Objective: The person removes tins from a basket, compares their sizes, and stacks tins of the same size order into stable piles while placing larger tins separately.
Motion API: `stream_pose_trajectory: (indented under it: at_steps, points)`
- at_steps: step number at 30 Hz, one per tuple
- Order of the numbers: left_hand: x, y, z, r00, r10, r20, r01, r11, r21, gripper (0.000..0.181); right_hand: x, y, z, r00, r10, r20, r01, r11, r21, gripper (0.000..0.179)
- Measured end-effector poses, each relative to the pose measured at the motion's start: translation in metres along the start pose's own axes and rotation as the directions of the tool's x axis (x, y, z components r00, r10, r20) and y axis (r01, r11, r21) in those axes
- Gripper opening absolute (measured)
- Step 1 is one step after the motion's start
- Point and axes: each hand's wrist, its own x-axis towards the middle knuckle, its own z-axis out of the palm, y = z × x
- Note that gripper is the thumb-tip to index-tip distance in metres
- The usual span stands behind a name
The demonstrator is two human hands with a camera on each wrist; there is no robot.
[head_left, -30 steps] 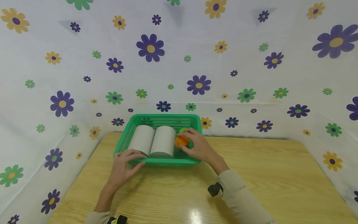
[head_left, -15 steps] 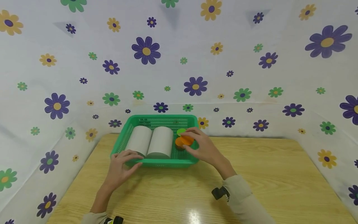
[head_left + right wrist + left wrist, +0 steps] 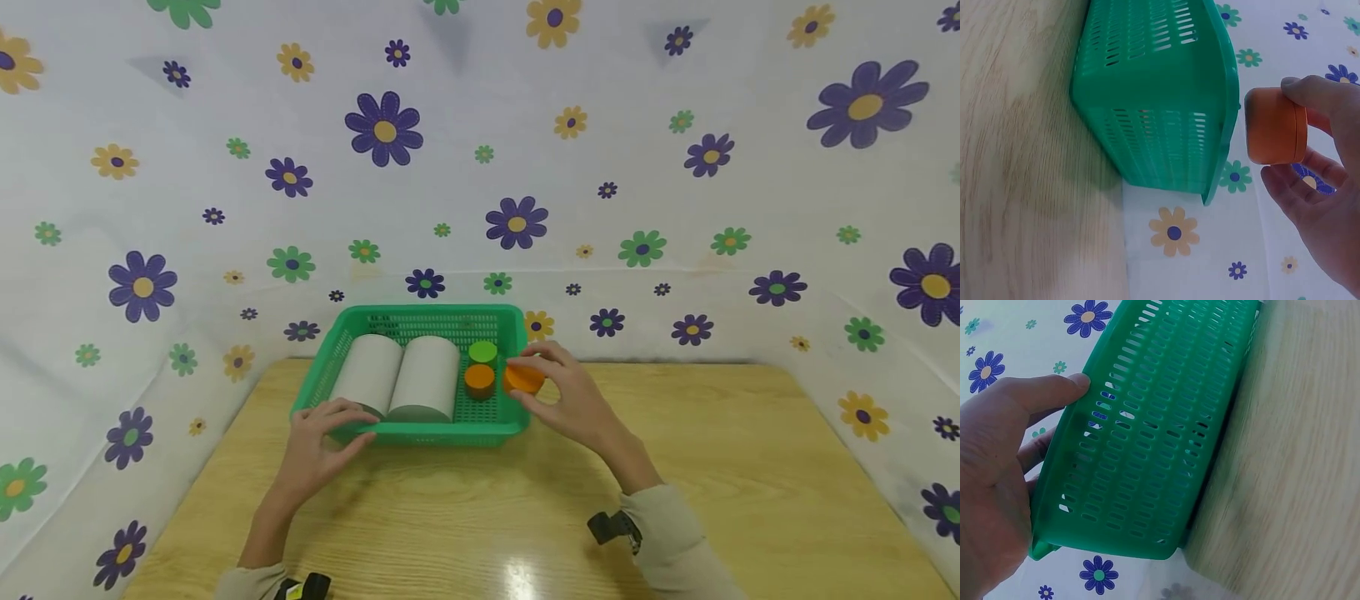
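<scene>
Head view: wood-look table (image 3: pixel 712 467), w/ green basket (image 3: pixel 450 432) on it, 2 white cylinders (image 3: pixel 425 375) side by side inside. My L hand (image 3: pixel 315 446) grips the near rim, thumb outside, fingers over it. My R hand (image 3: pixel 570 400), arm reaching fwd, pinches a small orange cylinder (image 3: pixel 522 380) btwn thumb & fingers, just above basket's R rim. 2nd orange cylinder (image 3: pixel 479 382) & lime cylinder (image 3: pixel 483 353) sit inside, tops visible in head cam only. R wrist cam alone shows held piece's seam line.
</scene>
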Motion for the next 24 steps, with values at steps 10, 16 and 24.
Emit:
stream_pose_trajectory:
  at_steps: [10, 16, 24]
  points:
    - [0.001, 0.004, -0.002, 1.000, -0.014, 0.010, 0.015, 1.000, -0.013, 0.026, -0.017, 0.009, -0.017, 0.996, 0.063, -0.060, -0.060, 0.997, 0.051, 0.038]
    - [0.000, 0.005, -0.002, 0.999, -0.040, 0.009, 0.040, 0.999, -0.010, 0.024, -0.027, 0.016, -0.025, 0.992, 0.071, -0.105, -0.067, 0.997, 0.039, 0.039]
    - [0.001, 0.005, 0.000, 1.000, -0.031, 0.003, 0.031, 0.999, -0.015, 0.027, -0.039, 0.026, -0.038, 0.973, 0.111, -0.201, -0.111, 0.994, 0.014, 0.042]
